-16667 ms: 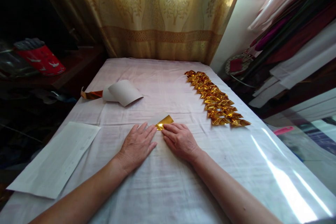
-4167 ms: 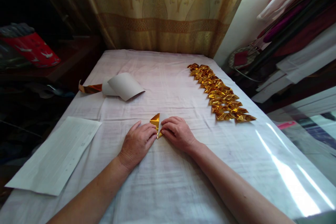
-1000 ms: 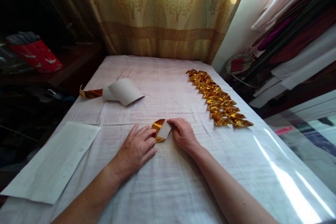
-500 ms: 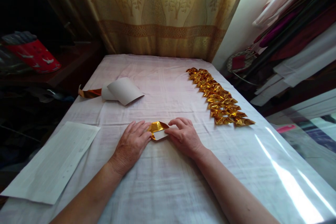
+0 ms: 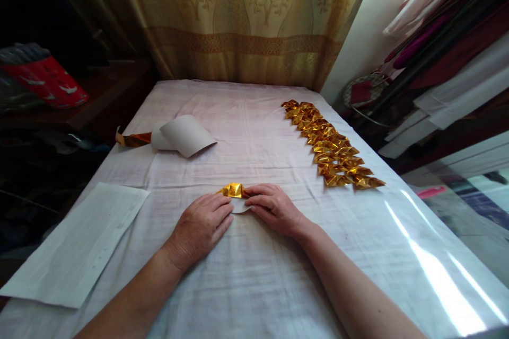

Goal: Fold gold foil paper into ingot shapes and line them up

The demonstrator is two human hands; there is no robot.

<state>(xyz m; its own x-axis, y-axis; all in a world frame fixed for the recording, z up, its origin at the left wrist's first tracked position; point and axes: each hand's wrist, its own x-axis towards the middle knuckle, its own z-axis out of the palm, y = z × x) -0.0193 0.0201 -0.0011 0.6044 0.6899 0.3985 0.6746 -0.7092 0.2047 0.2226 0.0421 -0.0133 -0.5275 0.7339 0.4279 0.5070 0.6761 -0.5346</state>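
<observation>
A small gold foil paper (image 5: pixel 234 190) with a white back lies half folded on the white cloth (image 5: pixel 254 275), near the middle of the table. My left hand (image 5: pixel 201 225) presses its left end with bent fingers. My right hand (image 5: pixel 274 207) holds down its right end, fingers pressed together on the fold. A long row of several finished gold folded pieces (image 5: pixel 330 153) runs along the right side of the cloth.
A curled stack of gold-backed sheets (image 5: pixel 178 135) lies at the back left. A flat white printed sheet (image 5: pixel 75 243) sits at the front left edge. A gold curtain (image 5: pixel 246 16) hangs behind. Rolled papers and fabrics (image 5: pixel 437 37) crowd the right; a red package (image 5: pixel 43 79) lies at left.
The gold piece has been folded down flatter and turned sideways. Both hands have closed in on it, with the right fingers now pressing its right end.
</observation>
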